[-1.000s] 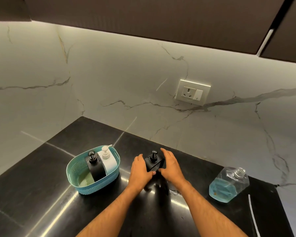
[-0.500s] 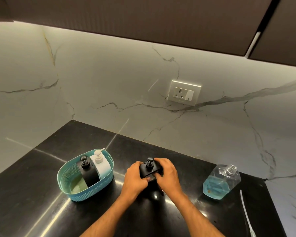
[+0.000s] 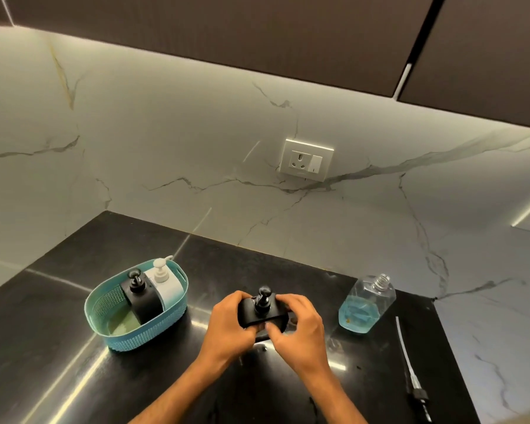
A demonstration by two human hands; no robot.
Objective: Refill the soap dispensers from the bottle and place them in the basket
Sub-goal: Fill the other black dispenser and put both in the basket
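A black soap dispenser (image 3: 262, 312) with a round-knobbed pump head is held at the centre of the black countertop (image 3: 58, 377), gripped from both sides. The left hand (image 3: 230, 324) is curled round its left side, with fingers over the top edge and the thumb at the front; the right hand (image 3: 299, 325) is curled round its right side, its thumb pressed against the front lower edge. Whether the dispenser's base touches the counter cannot be told, as it is hidden by the hands.

At 9 o'clock from the held dispenser, a light blue woven-pattern plastic basket (image 3: 117, 338) is seen standing on the counter, apart from the hands. Two dispensers are set upright in its far end, side by side: a second black dispenser (image 3: 141, 301) toward the near side and a white dispenser (image 3: 167, 286) with a cream pump just behind it, touching or nearly so. A yellowish tint is seen on the basket floor.

At 3 o'clock, well apart from the right hand, a clear refill bottle (image 3: 366, 304) is seen uncapped, its threaded neck open, with blue liquid filling roughly the lower half. At 4 o'clock, near the counter's right edge, a loose pump tube with a dark cap (image 3: 410, 368) is laid flat on the counter.

A white wall socket with switch (image 3: 306, 160) is mounted on the marble backsplash at 12 o'clock
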